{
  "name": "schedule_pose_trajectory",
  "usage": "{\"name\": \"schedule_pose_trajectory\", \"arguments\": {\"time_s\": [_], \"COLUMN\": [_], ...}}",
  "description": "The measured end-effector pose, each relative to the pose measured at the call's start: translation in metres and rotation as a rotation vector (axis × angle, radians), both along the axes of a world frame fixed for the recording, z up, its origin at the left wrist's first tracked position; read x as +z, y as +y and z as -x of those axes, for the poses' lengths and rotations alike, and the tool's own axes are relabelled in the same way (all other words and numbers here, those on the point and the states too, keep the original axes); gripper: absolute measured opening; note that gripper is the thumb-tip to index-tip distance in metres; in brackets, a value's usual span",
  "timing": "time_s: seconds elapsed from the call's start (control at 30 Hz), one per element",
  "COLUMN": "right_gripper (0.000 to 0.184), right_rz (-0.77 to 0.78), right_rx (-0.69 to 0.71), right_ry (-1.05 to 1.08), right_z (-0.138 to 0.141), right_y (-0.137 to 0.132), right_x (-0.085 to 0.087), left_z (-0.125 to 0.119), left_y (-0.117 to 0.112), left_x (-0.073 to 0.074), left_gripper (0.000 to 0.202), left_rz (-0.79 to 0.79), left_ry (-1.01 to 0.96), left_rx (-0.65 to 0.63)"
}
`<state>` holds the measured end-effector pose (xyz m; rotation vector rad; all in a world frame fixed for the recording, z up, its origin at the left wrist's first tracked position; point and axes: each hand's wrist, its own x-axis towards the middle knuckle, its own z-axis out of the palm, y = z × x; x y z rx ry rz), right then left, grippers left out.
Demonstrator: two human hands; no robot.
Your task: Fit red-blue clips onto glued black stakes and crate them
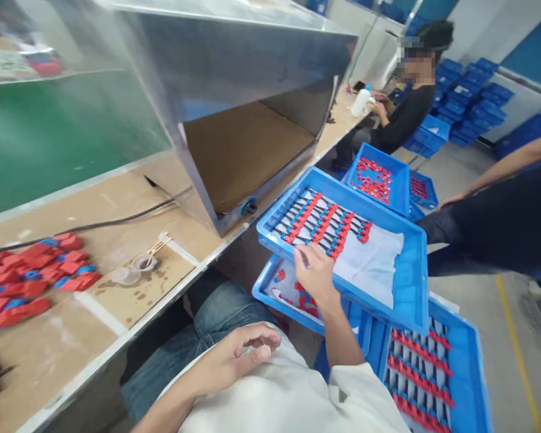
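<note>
My right hand reaches into a blue tray lined with white paper, its fingers pinched at the near end of rows of red-and-black parts. What the fingertips hold is too small to make out. My left hand rests against my torso with fingers loosely curled and nothing visible in it. Under that tray lies another blue tray with a few red and blue pieces. A third blue tray at lower right holds several rows of red parts.
A metal hood box stands on the workbench to my left. Red and blue parts are heaped on the bench beside small dishes. A seated person works further along; another person's arm reaches in at right.
</note>
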<state>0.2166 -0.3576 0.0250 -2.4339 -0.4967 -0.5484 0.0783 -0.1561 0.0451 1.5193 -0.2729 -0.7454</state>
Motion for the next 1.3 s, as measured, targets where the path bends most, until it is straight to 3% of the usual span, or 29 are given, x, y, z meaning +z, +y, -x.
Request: {"name": "schedule_pose_trajectory", "arguments": {"time_s": [0.13,0.27,0.63,0.9,1.3], "right_gripper": [0.024,0.018,0.019,0.014,0.011], "right_rz": [-0.02,0.009,0.023,-0.028,-0.171], "right_rx": [0.118,0.271,0.353,0.467,0.637], "right_ry": [0.05,0.116,0.281,0.356,0.529], "right_z": [0.024,0.051,0.078,0.083,0.082], "right_y": [0.048,0.072,0.066,0.083,0.102], "right_x": [-0.003,-0.013,-0.037,-0.044,-0.06], "left_z": [0.016,0.029,0.048,0.044,0.034], "left_y": [-0.001,-0.003,-0.006,0.0,0.004], "left_x": [-0.007,-0.012,-0.023,-0.023,-0.033], "left_gripper": [0.058,0.057,0.063,0.055,0.063], "left_rz": [-0.037,-0.054,-0.083,-0.118,-0.227], "left_ry": [0.032,0.066,0.116,0.106,0.196], "left_rx": [-0.05,-0.024,0.051,0.056,0.105]}}
